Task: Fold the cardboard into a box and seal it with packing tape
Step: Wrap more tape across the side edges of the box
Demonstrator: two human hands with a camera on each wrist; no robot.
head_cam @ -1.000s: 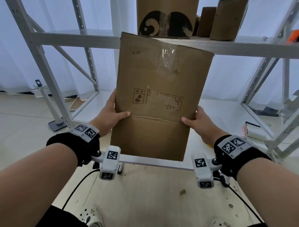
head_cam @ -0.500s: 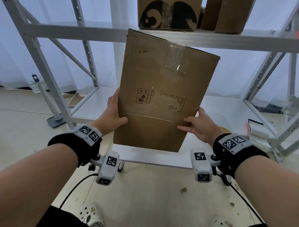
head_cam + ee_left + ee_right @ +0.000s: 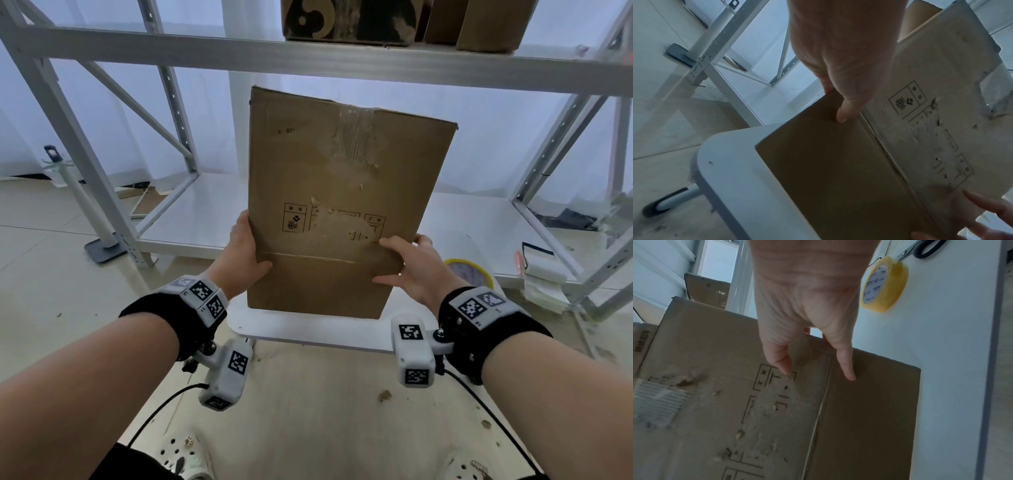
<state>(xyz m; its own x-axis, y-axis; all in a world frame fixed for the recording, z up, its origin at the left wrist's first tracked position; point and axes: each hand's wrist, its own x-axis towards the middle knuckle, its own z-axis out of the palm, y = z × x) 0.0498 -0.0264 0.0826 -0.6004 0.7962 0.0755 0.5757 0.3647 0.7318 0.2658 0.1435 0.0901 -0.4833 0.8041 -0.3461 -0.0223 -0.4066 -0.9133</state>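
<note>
A flattened brown cardboard box point(image 3: 335, 205) with old tape marks and printed symbols is held upright over a small white table point(image 3: 308, 330). My left hand point(image 3: 245, 253) grips its left edge, thumb on the front near the fold line and fingers behind. My right hand point(image 3: 411, 263) holds the right edge, with two digits spread on the front face and the others behind. The wrist views show the cardboard point(image 3: 838, 170) point(image 3: 735, 369) close up under each hand. A yellow roll of packing tape point(image 3: 469, 272) point(image 3: 885, 284) lies on the table to the right.
A grey metal shelf rack point(image 3: 308, 58) stands right behind the cardboard, with cardboard boxes point(image 3: 346, 20) on its upper shelf. Scissors point(image 3: 925, 248) lie beside the tape. A stand with a flat foot point(image 3: 102, 246) is on the floor at the left.
The cardboard has shifted slightly right and away from me. My right hand has slid further onto the front face; my left hand keeps its grip on the left edge.
</note>
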